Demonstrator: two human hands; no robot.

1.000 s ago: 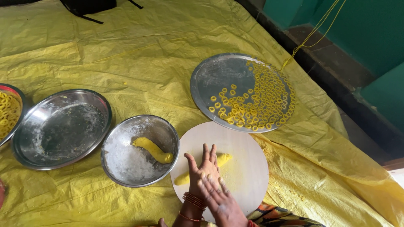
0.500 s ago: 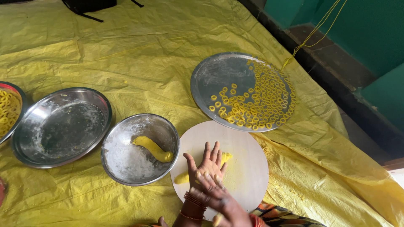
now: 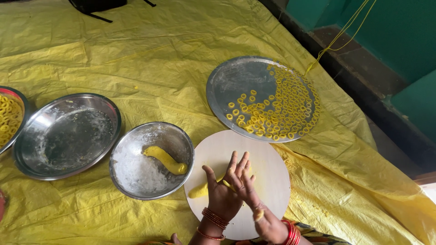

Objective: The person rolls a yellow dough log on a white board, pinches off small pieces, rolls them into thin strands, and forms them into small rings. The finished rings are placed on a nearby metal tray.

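Both hands, left hand (image 3: 222, 195) and right hand (image 3: 254, 199), lie flat and open, pressing a yellow dough roll (image 3: 200, 190) on the round white board (image 3: 268, 168). Many small yellow dough rings (image 3: 281, 109) already fill half the round steel tray (image 3: 236, 81); another yellow dough lump (image 3: 165, 159) waits in the floured steel bowl (image 3: 136, 177).

Steel tray (image 3: 236, 79) holds yellow rings (image 3: 277, 111); floury bowl (image 3: 136, 174) holds dough lump (image 3: 165, 159); empty steel plate (image 3: 68, 134) left.

Both hands are low in the middle of the view, close to the person. The left hand (image 3: 222, 193) lies flat, palm down, with its fingers spread and pointing away. The right hand (image 3: 254, 199) lies across it, fingers straight and together. Red bangles ring both wrists.
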